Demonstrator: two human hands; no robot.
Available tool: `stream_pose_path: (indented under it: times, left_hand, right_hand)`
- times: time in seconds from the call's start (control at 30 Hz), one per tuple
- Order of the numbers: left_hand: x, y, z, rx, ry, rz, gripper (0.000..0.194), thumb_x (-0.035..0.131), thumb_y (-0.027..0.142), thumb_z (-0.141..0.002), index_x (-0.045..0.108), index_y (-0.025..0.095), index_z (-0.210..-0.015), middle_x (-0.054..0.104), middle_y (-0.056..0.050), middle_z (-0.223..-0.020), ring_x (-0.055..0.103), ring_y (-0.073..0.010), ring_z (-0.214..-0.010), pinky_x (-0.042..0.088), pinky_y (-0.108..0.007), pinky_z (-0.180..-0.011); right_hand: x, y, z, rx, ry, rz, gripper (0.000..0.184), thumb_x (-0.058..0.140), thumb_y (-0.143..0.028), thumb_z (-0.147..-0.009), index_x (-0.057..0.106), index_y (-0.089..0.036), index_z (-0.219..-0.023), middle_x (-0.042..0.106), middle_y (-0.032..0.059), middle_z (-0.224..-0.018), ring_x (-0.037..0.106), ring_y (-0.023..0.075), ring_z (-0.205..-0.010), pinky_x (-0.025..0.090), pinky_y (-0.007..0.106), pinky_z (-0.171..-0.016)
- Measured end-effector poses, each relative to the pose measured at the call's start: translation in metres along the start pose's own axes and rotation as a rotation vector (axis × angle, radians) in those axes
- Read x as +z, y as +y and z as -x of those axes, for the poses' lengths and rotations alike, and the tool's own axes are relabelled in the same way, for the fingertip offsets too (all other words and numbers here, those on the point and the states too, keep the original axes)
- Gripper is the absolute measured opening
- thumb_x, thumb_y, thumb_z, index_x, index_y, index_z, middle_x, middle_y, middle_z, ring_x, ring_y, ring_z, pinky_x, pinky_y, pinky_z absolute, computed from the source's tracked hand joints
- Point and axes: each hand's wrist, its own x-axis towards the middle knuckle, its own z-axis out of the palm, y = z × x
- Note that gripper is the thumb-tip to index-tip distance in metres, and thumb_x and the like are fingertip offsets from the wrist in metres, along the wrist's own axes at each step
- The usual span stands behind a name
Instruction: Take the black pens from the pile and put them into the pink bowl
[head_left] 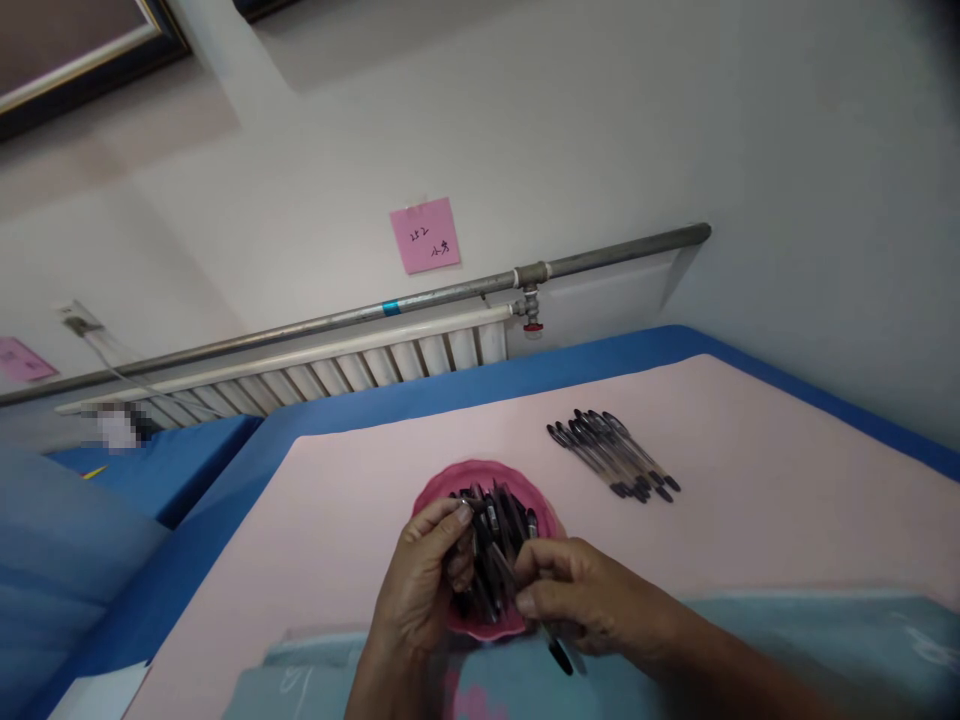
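Observation:
My left hand (424, 565) is closed in a pinch over the left side of a pink scalloped bowl (444, 478). A small black pen part (474, 506) shows at its fingertips; its exact kind is hard to make out. My right hand (581, 590) is closed over the bowl's right rim. A pen (557, 655) slants down from under its fingers, black end toward me. Inside the bowl lie several loose black pen parts (510, 515), partly hidden by both hands. To the right, a bundle of clear-barrelled pens with black caps (615, 455) lies side by side.
A pale pink sheet (337, 520) covers the blue-edged table (420, 395). Behind it are a white radiator (405, 360) and a metal pipe (322, 325) along the wall. At the left, a white paper (101, 692) lies near the front edge, and another blue surface (187, 460) stands beyond.

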Motion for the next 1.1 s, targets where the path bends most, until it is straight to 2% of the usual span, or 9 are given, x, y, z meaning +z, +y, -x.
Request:
stream_pose_path:
  times: [0.13,0.3,0.53,0.63,0.73,0.83,0.9,1.03,1.1]
  left_hand:
    - [0.002,-0.002,-0.002,0.018,0.038,-0.022,0.024,0.072,0.029,-0.065,0.053,0.015,-0.068,0.037,0.010,-0.045,0.026,-0.0010,-0.035,0.018,-0.015,-0.034]
    - [0.001,0.000,-0.004,0.118,0.153,-0.004,0.028,0.074,0.033,-0.062,0.051,0.016,-0.066,0.035,0.011,-0.041,0.026,-0.0014,-0.035,0.018,-0.015,-0.035]
    - [-0.024,0.014,-0.008,0.260,0.364,-0.207,0.034,0.069,0.036,-0.064,0.043,0.017,-0.055,0.035,0.010,-0.041,0.029,-0.0036,-0.038,0.023,-0.017,-0.038]
    - [-0.028,0.017,-0.007,0.243,0.394,-0.379,0.025,0.065,0.035,-0.066,0.049,0.017,-0.060,0.038,0.009,-0.042,0.032,-0.0050,-0.039,0.025,-0.018,-0.039]
    - [-0.026,0.017,-0.005,0.159,0.361,-0.536,0.023,0.065,0.033,-0.064,0.061,0.016,-0.079,0.043,0.009,-0.045,0.034,-0.0061,-0.038,0.024,-0.019,-0.039]
    - [-0.020,0.012,-0.005,0.145,0.322,-0.587,0.021,0.066,0.035,-0.063,0.061,0.016,-0.069,0.044,0.008,-0.046,0.034,-0.0054,-0.039,0.023,-0.019,-0.039]
    - [-0.014,0.007,-0.004,0.120,0.252,-0.533,0.025,0.067,0.038,-0.064,0.058,0.015,-0.061,0.042,0.007,-0.045,0.032,-0.0045,-0.039,0.021,-0.018,-0.039]
    - [-0.001,-0.002,0.000,-0.040,-0.019,-0.312,0.026,0.066,0.040,-0.068,0.058,0.017,-0.074,0.038,0.009,-0.043,0.026,-0.0031,-0.035,0.018,-0.018,-0.037]
    - [0.004,-0.005,0.002,-0.082,-0.079,-0.231,0.027,0.067,0.040,-0.067,0.054,0.017,-0.069,0.036,0.010,-0.042,0.024,-0.0023,-0.034,0.016,-0.018,-0.036]
  right_hand:
    - [-0.001,0.007,-0.002,-0.110,0.165,0.196,0.013,0.061,-0.019,-0.063,0.049,-0.019,-0.069,0.047,-0.0068,-0.055,0.039,0.0066,-0.048,0.027,0.019,-0.044]
    - [0.003,0.009,-0.001,-0.115,0.302,0.394,0.014,0.059,-0.012,-0.061,0.048,-0.020,-0.066,0.044,-0.0064,-0.053,0.039,0.0089,-0.052,0.025,0.021,-0.046]
    - [-0.007,0.013,-0.002,-0.128,0.327,0.529,0.013,0.056,-0.009,-0.062,0.049,-0.020,-0.064,0.047,-0.0051,-0.057,0.039,0.0098,-0.054,0.024,0.022,-0.049]
    - [-0.010,0.013,-0.002,-0.150,0.348,0.508,0.011,0.055,-0.011,-0.064,0.049,-0.021,-0.065,0.046,-0.0052,-0.056,0.040,0.0099,-0.054,0.025,0.022,-0.049]
    - [-0.011,0.010,-0.003,-0.160,0.358,0.458,0.010,0.055,-0.013,-0.064,0.049,-0.021,-0.065,0.046,-0.0054,-0.056,0.040,0.0098,-0.054,0.026,0.021,-0.050]
    - [-0.011,0.008,-0.003,-0.146,0.333,0.399,0.010,0.056,-0.014,-0.064,0.049,-0.020,-0.065,0.044,-0.0057,-0.055,0.040,0.0094,-0.054,0.027,0.021,-0.049]
    - [-0.009,0.007,-0.002,-0.125,0.299,0.359,0.008,0.055,-0.015,-0.066,0.049,-0.020,-0.067,0.043,-0.0060,-0.055,0.040,0.0088,-0.052,0.027,0.021,-0.048]
    - [-0.004,0.005,0.000,-0.121,0.205,0.313,0.004,0.053,-0.016,-0.068,0.050,-0.019,-0.069,0.043,-0.0063,-0.055,0.039,0.0080,-0.051,0.028,0.020,-0.048]
    - [-0.002,0.005,0.000,-0.128,0.150,0.311,0.004,0.053,-0.017,-0.069,0.050,-0.019,-0.071,0.043,-0.0063,-0.055,0.040,0.0080,-0.050,0.029,0.020,-0.048]
